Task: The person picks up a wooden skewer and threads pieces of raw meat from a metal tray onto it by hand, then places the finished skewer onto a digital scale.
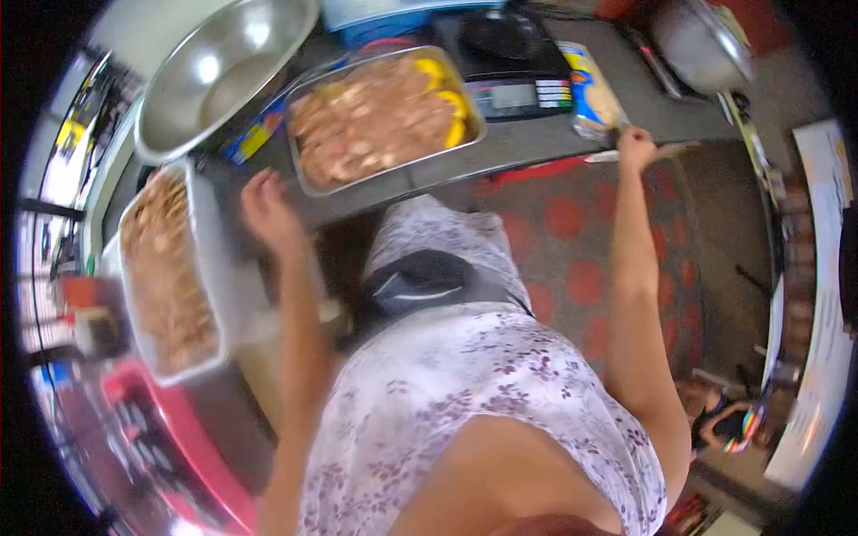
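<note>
My left hand [268,205] is blurred, its fingers loosely bent and holding nothing visible. It hovers just left of a metal tray [393,177] of raw, pinkish-brown meat pieces [375,116], with yellow slices [454,112] along the right side. My right hand [636,147] is closed in a fist at the counter's front edge, beside a blue-and-yellow plastic packet [594,94] with pale contents. A thin pale strip [601,156], pointed like a blade, runs up to this fist. What the fingers grip is hidden.
A white tub [214,295] of meat strips stands at left, below a large steel bowl [223,85]. Behind the tray is a black digital scale [511,98]. A metal pot [702,45] sits at back right. A pink basin [192,447] is lower left. Red-spotted flooring [585,277] lies below.
</note>
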{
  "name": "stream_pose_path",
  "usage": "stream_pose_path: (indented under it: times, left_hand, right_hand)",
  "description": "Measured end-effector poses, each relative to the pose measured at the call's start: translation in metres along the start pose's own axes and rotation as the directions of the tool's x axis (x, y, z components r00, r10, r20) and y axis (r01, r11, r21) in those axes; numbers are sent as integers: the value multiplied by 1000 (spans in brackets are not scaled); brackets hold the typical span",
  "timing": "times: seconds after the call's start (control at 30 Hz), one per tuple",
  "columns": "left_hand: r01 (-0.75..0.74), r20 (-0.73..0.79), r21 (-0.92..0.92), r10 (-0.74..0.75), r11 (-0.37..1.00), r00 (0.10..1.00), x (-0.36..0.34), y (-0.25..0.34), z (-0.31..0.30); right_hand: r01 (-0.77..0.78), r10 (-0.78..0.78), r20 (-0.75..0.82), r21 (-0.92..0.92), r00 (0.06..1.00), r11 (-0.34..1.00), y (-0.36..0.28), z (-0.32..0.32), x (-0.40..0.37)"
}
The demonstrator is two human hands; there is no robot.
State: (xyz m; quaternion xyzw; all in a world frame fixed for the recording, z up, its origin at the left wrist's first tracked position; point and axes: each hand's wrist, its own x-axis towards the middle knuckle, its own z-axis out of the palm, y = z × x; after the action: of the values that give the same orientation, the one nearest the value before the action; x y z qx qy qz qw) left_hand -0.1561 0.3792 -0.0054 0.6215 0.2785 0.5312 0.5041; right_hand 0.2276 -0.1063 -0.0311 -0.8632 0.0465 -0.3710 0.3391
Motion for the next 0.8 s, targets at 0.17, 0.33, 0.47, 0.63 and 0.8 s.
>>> stream_pose_path:
  times: [0.17, 0.33, 0.47, 0.63, 0.8]
  left_hand:
    - [-22, 39, 25, 21, 999, 999, 4, -7, -9]
    - [-60, 37, 55, 58, 997, 998, 7, -14, -13]
    - [-36, 62, 41, 33, 999, 998, 6, -15, -12]
    - [-43, 45, 146, 36, 988, 998, 0, 12, -7]
    - [-3, 67, 65, -1, 998, 998, 1, 7, -7]
  right_hand:
    - [-56, 37, 171, 113, 985, 992, -5, -11, -2]
    - [-431, 344, 260, 519, 902, 738, -7, -26, -14]
    - [-521, 521, 207, 629, 828, 578, 5, -35, -36]
    - [-490, 646, 190, 810, 739, 322, -43, -94, -85]
    - [-236, 588, -157, 811, 793, 535, -13, -122, -85]
